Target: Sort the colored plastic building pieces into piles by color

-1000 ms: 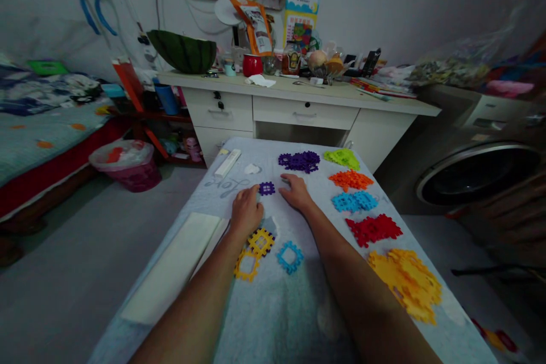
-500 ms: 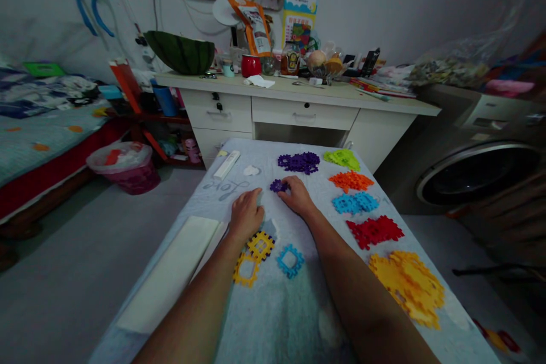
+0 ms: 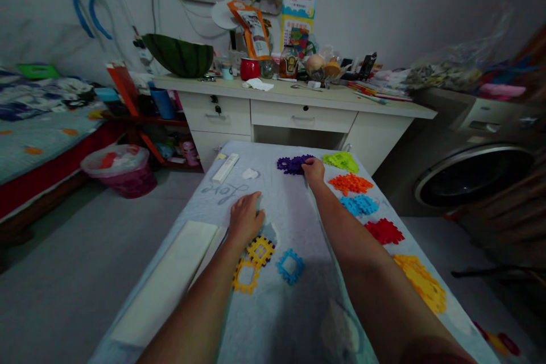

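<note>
My right hand (image 3: 314,170) reaches to the far end of the table and rests on the purple pile (image 3: 290,164) of toothed plastic tiles, fingers curled down onto it. A purple tile may be under those fingers, but I cannot see it. My left hand (image 3: 244,217) lies palm down on the pale blue cloth (image 3: 281,307), fingers loosely bent, holding nothing. Just behind its wrist lie two yellow tiles (image 3: 253,261) and a blue tile (image 3: 290,265).
Sorted tile piles run down the table's right side: lime green (image 3: 341,160), orange (image 3: 350,183), light blue (image 3: 360,203), red (image 3: 384,231), yellow (image 3: 422,283). A white flat box (image 3: 170,278) lies at the left edge. A cluttered desk (image 3: 294,103) stands beyond, a washing machine (image 3: 478,176) to the right.
My right hand picked up the single purple tile from the table's middle and carried it forward to the purple pile. My left hand stayed in place.
</note>
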Action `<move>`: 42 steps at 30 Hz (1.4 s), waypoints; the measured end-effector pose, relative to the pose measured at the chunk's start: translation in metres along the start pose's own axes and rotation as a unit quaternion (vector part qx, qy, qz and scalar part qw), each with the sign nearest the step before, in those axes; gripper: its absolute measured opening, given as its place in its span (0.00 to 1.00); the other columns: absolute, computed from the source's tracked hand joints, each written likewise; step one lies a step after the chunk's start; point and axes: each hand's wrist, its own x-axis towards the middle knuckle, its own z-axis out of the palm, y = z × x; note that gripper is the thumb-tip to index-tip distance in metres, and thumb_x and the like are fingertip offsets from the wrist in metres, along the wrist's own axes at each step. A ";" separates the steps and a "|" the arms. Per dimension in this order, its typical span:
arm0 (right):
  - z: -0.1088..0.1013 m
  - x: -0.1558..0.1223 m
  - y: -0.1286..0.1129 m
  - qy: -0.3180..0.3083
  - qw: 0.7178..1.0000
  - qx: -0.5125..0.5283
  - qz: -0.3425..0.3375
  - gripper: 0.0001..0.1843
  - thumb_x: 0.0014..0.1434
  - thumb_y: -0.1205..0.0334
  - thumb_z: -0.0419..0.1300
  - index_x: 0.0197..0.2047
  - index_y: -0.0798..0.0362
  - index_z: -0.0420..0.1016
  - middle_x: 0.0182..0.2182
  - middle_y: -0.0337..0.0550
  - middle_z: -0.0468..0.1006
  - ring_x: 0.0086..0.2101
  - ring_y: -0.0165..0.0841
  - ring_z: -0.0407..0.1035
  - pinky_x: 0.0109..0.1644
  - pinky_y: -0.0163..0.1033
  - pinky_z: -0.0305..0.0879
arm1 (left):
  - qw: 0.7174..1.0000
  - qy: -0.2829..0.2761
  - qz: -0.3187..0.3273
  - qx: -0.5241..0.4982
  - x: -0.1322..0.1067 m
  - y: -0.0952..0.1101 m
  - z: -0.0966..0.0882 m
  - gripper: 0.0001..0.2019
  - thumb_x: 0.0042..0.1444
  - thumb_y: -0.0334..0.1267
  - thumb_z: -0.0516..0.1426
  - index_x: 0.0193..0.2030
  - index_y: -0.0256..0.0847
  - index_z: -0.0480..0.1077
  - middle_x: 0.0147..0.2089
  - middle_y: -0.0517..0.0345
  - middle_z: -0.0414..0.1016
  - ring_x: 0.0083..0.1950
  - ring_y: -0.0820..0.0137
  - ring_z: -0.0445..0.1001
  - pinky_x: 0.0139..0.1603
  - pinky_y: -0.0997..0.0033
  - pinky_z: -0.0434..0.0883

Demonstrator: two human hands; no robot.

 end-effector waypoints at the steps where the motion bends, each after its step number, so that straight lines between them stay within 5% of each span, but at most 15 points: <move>1: 0.000 0.000 0.001 0.001 1.000 0.004 -0.002 0.09 0.46 0.68 0.59 0.33 0.54 0.76 0.35 0.45 0.77 0.43 0.38 0.70 0.56 0.45 0.64 | 1.000 0.000 0.002 0.000 0.000 0.000 0.000 0.24 0.56 0.35 0.54 0.61 0.45 0.65 0.61 0.49 0.72 0.66 0.56 0.65 0.66 0.50 0.59; 10: -0.020 -0.055 0.017 -0.012 0.997 0.065 -0.050 0.16 0.49 0.68 0.54 0.42 0.56 0.76 0.41 0.48 0.77 0.39 0.36 0.71 0.53 0.45 0.67 | 1.000 0.000 0.007 0.002 0.000 0.001 -0.001 0.20 0.55 0.35 0.55 0.56 0.44 0.69 0.59 0.49 0.74 0.64 0.55 0.66 0.64 0.51 0.61; 15: -0.048 -0.102 0.001 -0.192 0.978 0.039 -0.072 0.13 0.52 0.66 0.57 0.42 0.53 0.76 0.38 0.42 0.78 0.36 0.33 0.72 0.46 0.41 0.70 | 1.000 -0.003 -0.001 -0.007 0.000 0.002 -0.003 0.18 0.55 0.35 0.55 0.54 0.45 0.71 0.58 0.51 0.74 0.63 0.56 0.67 0.64 0.51 0.62; 20: -0.089 -0.155 -0.025 -0.378 0.909 -0.024 -0.173 0.15 0.55 0.65 0.63 0.47 0.54 0.76 0.44 0.46 0.79 0.39 0.33 0.73 0.44 0.39 0.68 | 0.999 0.002 -0.010 -0.048 0.001 0.002 -0.005 0.18 0.53 0.35 0.56 0.52 0.44 0.73 0.57 0.51 0.76 0.63 0.56 0.68 0.65 0.52 0.62; 25: -0.113 -0.192 -0.031 -0.462 0.844 -0.078 -0.260 0.27 0.53 0.61 0.69 0.56 0.55 0.72 0.50 0.51 0.74 0.47 0.38 0.69 0.52 0.44 0.66 | 0.987 0.016 -0.049 -0.155 0.004 -0.001 -0.004 0.18 0.50 0.32 0.57 0.48 0.45 0.75 0.55 0.53 0.77 0.61 0.58 0.70 0.67 0.55 0.61; 31: -0.113 -0.213 -0.022 -0.481 0.820 -0.143 -0.277 0.33 0.46 0.58 0.72 0.55 0.56 0.71 0.49 0.52 0.69 0.49 0.43 0.65 0.56 0.48 0.64 | 0.973 0.023 -0.064 -0.220 0.009 -0.008 -0.004 0.17 0.51 0.33 0.56 0.48 0.45 0.75 0.53 0.55 0.78 0.57 0.62 0.73 0.63 0.61 0.66; 37: -0.101 -0.215 -0.011 -0.394 0.874 -0.065 -0.276 0.26 0.52 0.73 0.60 0.56 0.56 0.69 0.50 0.50 0.68 0.49 0.36 0.67 0.56 0.42 0.65 | 0.960 0.031 -0.071 -0.268 0.009 -0.010 -0.004 0.17 0.50 0.34 0.56 0.47 0.44 0.75 0.52 0.54 0.79 0.55 0.62 0.75 0.60 0.63 0.68; 42: -0.093 -0.211 -0.002 -0.297 0.904 -0.091 -0.293 0.33 0.54 0.66 0.64 0.63 0.55 0.63 0.60 0.55 0.64 0.59 0.43 0.59 0.63 0.50 0.58 | 0.958 0.029 -0.076 -0.274 0.009 -0.010 -0.003 0.16 0.49 0.33 0.56 0.46 0.44 0.76 0.51 0.55 0.79 0.55 0.62 0.75 0.60 0.63 0.68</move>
